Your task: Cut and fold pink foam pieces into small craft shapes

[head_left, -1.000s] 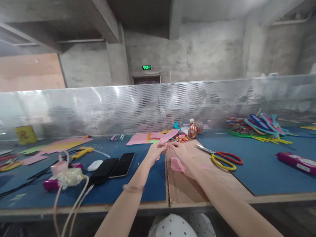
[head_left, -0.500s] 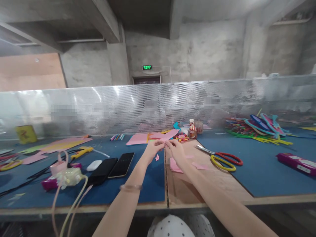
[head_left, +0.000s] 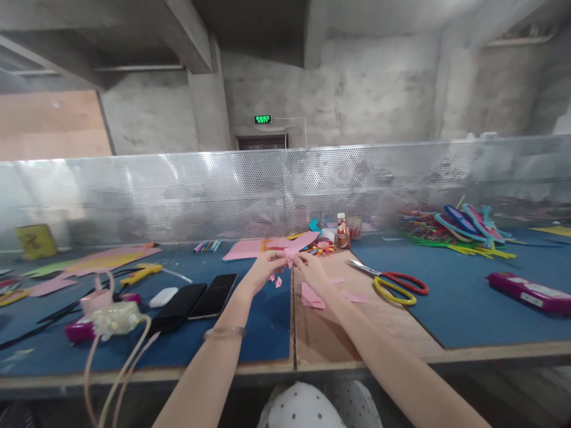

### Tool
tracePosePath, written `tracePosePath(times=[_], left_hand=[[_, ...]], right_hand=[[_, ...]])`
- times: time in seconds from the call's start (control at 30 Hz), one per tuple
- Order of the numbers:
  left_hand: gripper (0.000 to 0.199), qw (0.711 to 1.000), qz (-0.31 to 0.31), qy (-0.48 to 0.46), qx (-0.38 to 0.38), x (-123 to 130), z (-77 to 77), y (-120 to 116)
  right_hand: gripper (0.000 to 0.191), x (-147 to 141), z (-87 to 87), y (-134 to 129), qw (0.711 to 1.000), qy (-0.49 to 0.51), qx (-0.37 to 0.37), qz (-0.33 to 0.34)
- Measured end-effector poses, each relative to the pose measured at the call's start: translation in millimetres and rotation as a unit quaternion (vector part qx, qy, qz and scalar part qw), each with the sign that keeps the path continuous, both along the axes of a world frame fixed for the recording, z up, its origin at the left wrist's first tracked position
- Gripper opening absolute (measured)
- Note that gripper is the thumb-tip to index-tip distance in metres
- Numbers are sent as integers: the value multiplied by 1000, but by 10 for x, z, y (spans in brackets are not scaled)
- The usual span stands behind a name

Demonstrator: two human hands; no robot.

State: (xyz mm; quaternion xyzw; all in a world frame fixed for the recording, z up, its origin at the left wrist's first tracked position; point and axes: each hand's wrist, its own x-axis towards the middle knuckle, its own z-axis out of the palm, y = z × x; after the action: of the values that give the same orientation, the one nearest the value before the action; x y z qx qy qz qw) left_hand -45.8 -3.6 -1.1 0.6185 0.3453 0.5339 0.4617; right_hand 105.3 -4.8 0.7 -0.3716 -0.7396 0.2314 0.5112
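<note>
Close together over the table's middle seam, my left hand [head_left: 266, 267] and my right hand [head_left: 311, 268] are both closed, fingertips pinching a small piece of pink paper [head_left: 291, 252]. The exact shape of that piece is partly hidden by the fingers. Just below my left fingertips, a small folded pink paper scrap [head_left: 279, 282] lies on the blue mat. Cut pink paper pieces [head_left: 312, 296] lie under my right wrist on the bare wood. Beyond the hands sit a stack of pink sheets [head_left: 243, 249] and a colourful flower [head_left: 323, 246].
Scissors [head_left: 392, 284] with red and yellow handles lie right of my right forearm. Two phones [head_left: 215, 297], a white case [head_left: 163, 297] and a power plug with cables [head_left: 116, 318] are on the left. A small bottle [head_left: 342, 232] stands behind; a purple package [head_left: 529, 292] lies far right.
The view has shifted slightly right. More of the pink paper shows between my fingertips, and another tiny pink bit is visible beside the folded scrap.
</note>
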Motion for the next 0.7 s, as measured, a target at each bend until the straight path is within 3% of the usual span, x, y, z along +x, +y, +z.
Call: tracePosePath(times=[0.37,0.53,0.7], left_hand=[[23,996,-25,-9,-84,17,22,-42],[28,997,-23,9,-69,-1,-18,-4],[33,999,-6,17,-29,-10,-15,10]], right_hand=[[19,48,-62,30,994,-99,48,-3],[18,34,-83,57,993,-104,53,-6],[22,37,-80,22,999,-23,-14,28]])
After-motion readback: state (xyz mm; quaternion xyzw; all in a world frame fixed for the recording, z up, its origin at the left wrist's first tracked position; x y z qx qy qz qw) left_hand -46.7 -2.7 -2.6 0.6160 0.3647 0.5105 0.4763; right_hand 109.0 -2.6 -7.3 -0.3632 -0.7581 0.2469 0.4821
